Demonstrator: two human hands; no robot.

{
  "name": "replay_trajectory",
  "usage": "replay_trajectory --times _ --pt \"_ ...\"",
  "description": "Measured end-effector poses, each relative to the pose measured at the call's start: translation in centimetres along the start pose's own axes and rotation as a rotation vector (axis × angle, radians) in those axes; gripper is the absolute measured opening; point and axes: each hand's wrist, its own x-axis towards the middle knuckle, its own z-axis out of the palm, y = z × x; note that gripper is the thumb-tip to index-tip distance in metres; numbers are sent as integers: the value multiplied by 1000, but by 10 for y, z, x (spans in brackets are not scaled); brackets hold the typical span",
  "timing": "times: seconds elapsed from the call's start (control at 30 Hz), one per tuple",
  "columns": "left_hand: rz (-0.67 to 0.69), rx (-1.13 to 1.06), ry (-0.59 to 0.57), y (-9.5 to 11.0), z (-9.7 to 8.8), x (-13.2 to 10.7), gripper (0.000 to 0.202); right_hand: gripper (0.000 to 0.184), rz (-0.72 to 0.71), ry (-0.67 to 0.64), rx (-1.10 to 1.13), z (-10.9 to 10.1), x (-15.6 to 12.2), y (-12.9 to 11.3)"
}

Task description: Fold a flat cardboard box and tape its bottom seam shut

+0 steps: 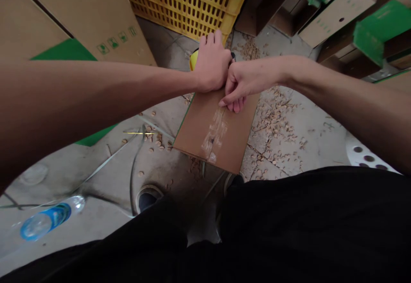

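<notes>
A cardboard box point(192, 133) lies on the floor below my hands, with a wrinkled strip of clear tape point(215, 135) along the middle of its top. My left hand point(212, 62) is at the box's far end, back upward, fingers bent over a yellow and dark object point(193, 60) that it mostly hides. Just right of it and touching it, my right hand point(237, 84) is closed, thumb pressed toward the curled fingers at the tape's far end. Whatever is inside that pinch is hidden.
A yellow plastic crate point(192, 7) stands beyond the box. Large cartons point(93, 13) rise at left, more open cartons point(340, 13) at right. Small brown cardboard scraps point(276, 116) litter the floor. Loose straps point(105, 162) and a plastic bottle point(48, 221) lie at left.
</notes>
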Motion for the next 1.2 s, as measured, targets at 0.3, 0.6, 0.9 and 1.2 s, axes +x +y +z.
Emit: replay_trajectory --times 0.3,0.6,0.9,1.2 --pt "50 201 25 3 0 1 48 47 -78 122 -329 6 -4 -10" --pt "70 200 22 5 -4 -2 43 31 -130 34 -132 -2 -1 0" --pt "74 247 45 3 -1 0 39 23 -158 49 -10 -5 2 11" --pt "66 273 17 2 -1 0 47 28 -142 76 -107 -3 1 9"
